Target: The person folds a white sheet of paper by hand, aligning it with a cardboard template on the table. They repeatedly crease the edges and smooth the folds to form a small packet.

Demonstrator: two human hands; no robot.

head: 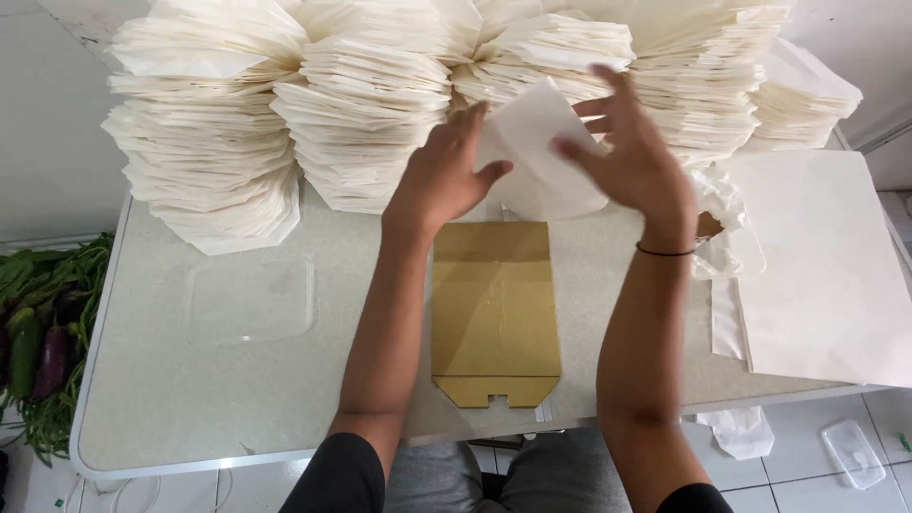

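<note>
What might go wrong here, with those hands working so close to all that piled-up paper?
The tall stacks of folded white paper lean outward right behind the left hand and right hand; a bump might topple them. The white sheet held between the hands could crease or slip. The brown cardboard piece overhangs the table edge and may slide off.

Both arms stretch forward, bare from dark sleeves. The left hand (445,176) is up with fingers together and thumb spread right. The right hand (632,157) is blurred, its fingers splayed wide, with 1 thin dark band on the wrist.
</note>
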